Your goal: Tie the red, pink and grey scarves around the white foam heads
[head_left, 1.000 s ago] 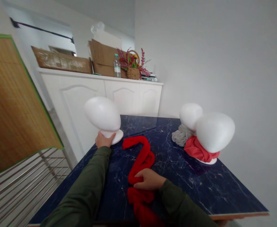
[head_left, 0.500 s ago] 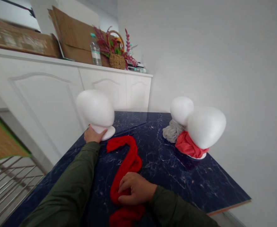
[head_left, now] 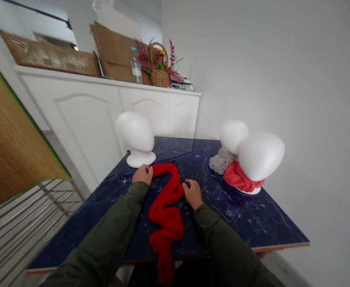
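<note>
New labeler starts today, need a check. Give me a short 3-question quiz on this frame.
1. True or false: the red scarf hangs over the near edge of the table.
2. The bare foam head stands: A at left; B rear right; C front right.
3. Fill in: the left hand grips the scarf's ____ end.
Key: 1 true; 2 A; 3 far.

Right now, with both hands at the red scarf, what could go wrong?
The red scarf hangs over the near edge of the table, so its weight may drag it off. The left hand is right beside the bare foam head, which stands close to the side edge; a bump could tip it.
</note>
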The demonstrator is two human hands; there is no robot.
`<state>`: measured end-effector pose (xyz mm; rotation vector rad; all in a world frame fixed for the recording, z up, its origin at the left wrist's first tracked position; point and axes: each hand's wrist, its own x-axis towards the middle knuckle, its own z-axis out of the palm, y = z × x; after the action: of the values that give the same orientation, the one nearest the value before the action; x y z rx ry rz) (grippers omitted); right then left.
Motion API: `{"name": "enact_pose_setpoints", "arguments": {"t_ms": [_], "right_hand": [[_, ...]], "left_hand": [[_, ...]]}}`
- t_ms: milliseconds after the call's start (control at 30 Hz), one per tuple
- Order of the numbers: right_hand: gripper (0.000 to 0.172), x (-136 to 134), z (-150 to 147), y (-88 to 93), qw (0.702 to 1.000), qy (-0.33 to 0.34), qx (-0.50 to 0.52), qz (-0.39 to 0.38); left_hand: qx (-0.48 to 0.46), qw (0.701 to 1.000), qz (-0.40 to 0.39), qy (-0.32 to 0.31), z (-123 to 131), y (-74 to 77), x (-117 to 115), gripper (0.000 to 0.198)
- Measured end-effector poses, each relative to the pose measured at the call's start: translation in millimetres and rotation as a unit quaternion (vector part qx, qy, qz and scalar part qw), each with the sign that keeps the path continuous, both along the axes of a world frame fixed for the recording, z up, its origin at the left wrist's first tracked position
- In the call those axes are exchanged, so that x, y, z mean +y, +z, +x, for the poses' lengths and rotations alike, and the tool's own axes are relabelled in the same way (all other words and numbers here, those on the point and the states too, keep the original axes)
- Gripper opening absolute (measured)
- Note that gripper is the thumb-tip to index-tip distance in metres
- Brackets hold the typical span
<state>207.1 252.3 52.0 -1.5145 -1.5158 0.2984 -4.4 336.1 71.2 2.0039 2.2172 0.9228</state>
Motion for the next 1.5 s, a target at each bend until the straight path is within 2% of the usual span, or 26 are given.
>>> {"name": "enact_pose_setpoints", "arguments": {"t_ms": [100, 233, 300, 333, 367, 433, 500, 533, 600, 667, 733, 767, 800, 867, 1000, 1100, 1267, 1500], "right_hand": [[0.02, -6, -4, -2.5, 0.988, 0.107, -0.11, -0.02], [0.019, -12, -13, -3.1, 0.938, 0.283, -0.201, 0.016], [0.021, -13, -15, -1.6, 0.926, 0.324, -0.195, 0.022], [0.022, -14, -15, -0.4, 0.931, 0.32, -0.175, 0.025], [0.022, -15, -14, 1.2, 0.943, 0.299, -0.145, 0.033], [0.021, -22, -7, 5.0, 0.973, 0.209, -0.07, 0.074], [0.02, -32, 13, 8.6, 0.988, 0.075, -0.007, 0.139], [0.021, -39, 28, 9.7, 0.985, -0.001, 0.012, 0.171], [0.027, -52, 71, 10.4, 0.962, -0.162, 0.035, 0.217], [0.039, -62, 125, 9.5, 0.905, -0.355, 0.067, 0.225], [0.046, -67, 178, 8.6, 0.846, -0.499, 0.092, 0.161], [0.048, -67, 202, 8.5, 0.834, -0.534, 0.096, 0.098], [0.048, -66, 221, 8.3, 0.834, -0.542, 0.1, 0.036], [0.045, -61, 246, 7.3, 0.85, -0.516, 0.1, -0.038], [0.039, -49, 256, 2.6, 0.888, -0.441, 0.101, -0.085], [0.045, -47, 254, 1.0, 0.889, -0.432, 0.126, -0.088], [0.049, -47, 256, 1.6, 0.87, -0.452, 0.189, -0.061], [0.055, -34, 252, 1.4, 0.84, -0.489, 0.233, -0.024]], "left_hand": [[0.067, 0.993, -0.058, -0.081, 19, -4.1, -9, 0.037], [0.104, 0.985, -0.021, -0.138, 38, -10.0, 5, 0.035], [0.114, 0.98, -0.014, -0.161, 43, -11.1, 15, 0.038], [0.115, 0.979, -0.011, -0.167, 45, -11.2, 18, 0.039], [0.115, 0.979, -0.004, -0.171, 46, -11.0, 20, 0.04], [0.11, 0.977, 0.019, -0.179, 45, -9.9, 20, 0.042], [0.101, 0.975, 0.047, -0.192, 40, -8.4, 17, 0.042], [0.096, 0.974, 0.058, -0.199, 37, -7.6, 15, 0.042], [0.085, 0.972, 0.077, -0.207, 30, -6.3, 9, 0.041], [0.06, 0.969, 0.105, -0.216, 26, -5.1, 3, 0.041], [0.027, 0.964, 0.139, -0.226, 24, -3.5, -4, 0.041], [0.012, 0.96, 0.155, -0.231, 25, -2.4, -7, 0.041], [0.001, 0.957, 0.167, -0.238, 26, -1.0, -11, 0.041], [-0.007, 0.95, 0.181, -0.255, 32, 1.9, -19, 0.041], [0.002, 0.931, 0.2, -0.306, 45, 5.8, -33, 0.039], [0.013, 0.924, 0.197, -0.327, 49, 5.8, -40, 0.036], [0.014, 0.925, 0.201, -0.322, 48, 4.0, -44, 0.035], [0.009, 0.924, 0.206, -0.322, 49, 2.4, -43, 0.033]]}}
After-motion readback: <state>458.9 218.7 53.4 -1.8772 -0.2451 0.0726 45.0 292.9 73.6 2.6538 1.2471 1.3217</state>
